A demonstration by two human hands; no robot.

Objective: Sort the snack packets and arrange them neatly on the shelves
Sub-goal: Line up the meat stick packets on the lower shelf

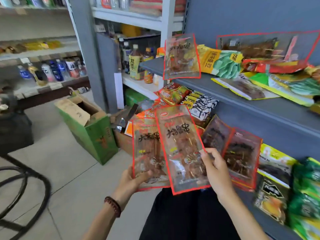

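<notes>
- Packets of one kind, clear with red edges and dark skewers inside, are fanned in front of the chest. The left packet is pinched at its lower corner by the left hand, thumb on the face and fingers behind.
- The right hand curls round the right edge of the right packet, which overlaps the left one. Both are held upright with the print toward the camera, probably so the labels can be matched before shelving.
- A twin leans upright at the left end of the top shelf, and one more lies against the back panel. That level looks like where this sort gathers, though that is a guess.
- Two similar red-edged packs stand on the level below, just right of the right hand, beside a darker pack.
- In the way: yellow-green bags and red bags lie heaped and tilted across the top shelf. They leave little flat room next to the twin and would likely need shifting first.
- Around: a green carton stands open on the floor at left, and drink bottles fill the white racks behind. A black chair frame is at the far left, and a bead bracelet is on the left wrist.
</notes>
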